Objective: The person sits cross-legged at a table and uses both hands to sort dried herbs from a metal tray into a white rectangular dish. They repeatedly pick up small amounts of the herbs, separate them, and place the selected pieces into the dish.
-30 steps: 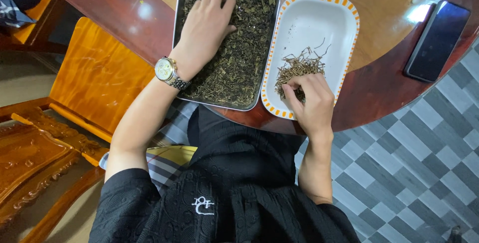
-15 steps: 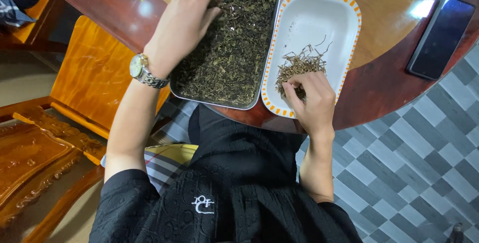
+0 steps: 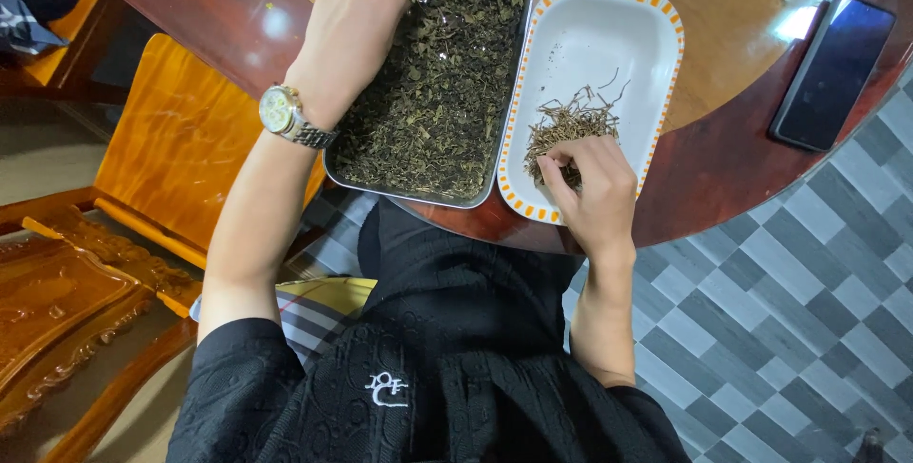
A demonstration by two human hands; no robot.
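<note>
Round reddish wooden table (image 3: 723, 178) at the top, edge curving down toward the wearer. Metal tray (image 3: 433, 83) of dark dried leaves on it, long axis running away from the body, near end tilted slightly to the picture's right. White oval dish (image 3: 609, 35) with orange-dashed rim just right of the tray, touching or nearly so, long axis near parallel with it. Dark phone (image 3: 832, 68) well right of the tray, by the table edge, lying slantwise. Orange wooden chair (image 3: 181, 159) left of the tray, below table level. Left hand (image 3: 347, 30), wristwatch (image 3: 285, 116) on the wrist, over the tray's far left corner, fingers curled down into the leaves; whether pinching any, cannot tell. Right hand (image 3: 594, 192) at the dish's near end, fingertips bunched on a small heap of brown stems (image 3: 566, 125)
</note>
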